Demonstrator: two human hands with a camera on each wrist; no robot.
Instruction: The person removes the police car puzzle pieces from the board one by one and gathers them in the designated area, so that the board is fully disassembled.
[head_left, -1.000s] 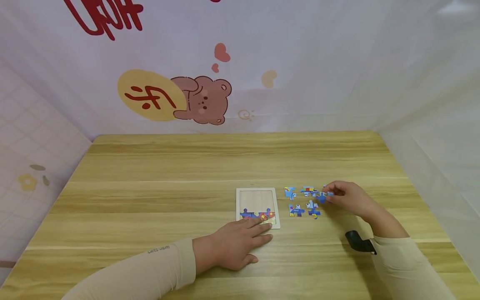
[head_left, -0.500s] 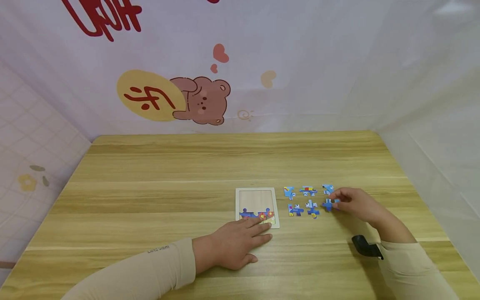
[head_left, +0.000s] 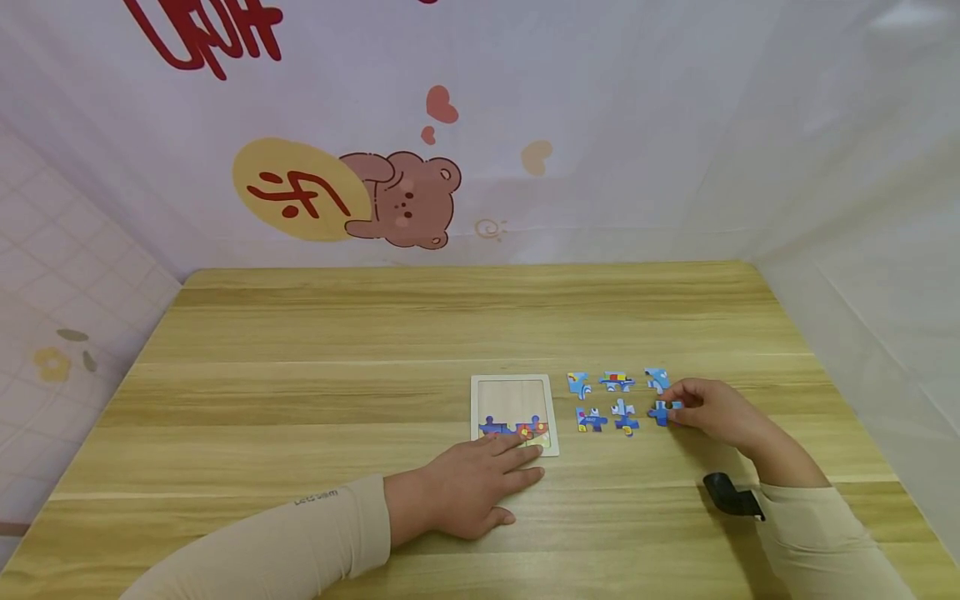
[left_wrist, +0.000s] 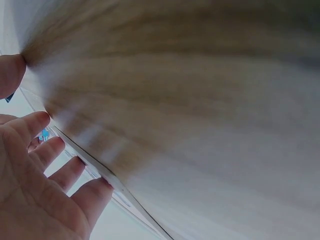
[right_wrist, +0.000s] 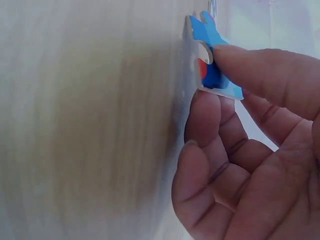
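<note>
A blue jigsaw piece (head_left: 659,412) is pinched between thumb and fingers of my right hand (head_left: 720,414), at the right end of the lower row of loose pieces. The right wrist view shows the held jigsaw piece (right_wrist: 215,77) tilted, blue with a red patch, close to the tabletop. My left hand (head_left: 472,487) lies flat with fingers spread, its fingertips on the lower part of a wooden puzzle tray (head_left: 512,378). Joined pieces (head_left: 493,428) fill the tray's near part, partly hidden by those fingers; bare wood shows in its far part.
Beside the tray lie loose jigsaw pieces: an upper row with a left piece (head_left: 577,384), a middle piece (head_left: 617,382) and a right piece (head_left: 656,380), and two lower ones (head_left: 590,420). A black wrist mount (head_left: 729,495) juts from my right sleeve over the wooden table (head_left: 337,375).
My right hand has brought the blue jigsaw piece right and nearer, from beside the upper row to the lower row's right end, then turned it slightly. The left hand has stayed put.
</note>
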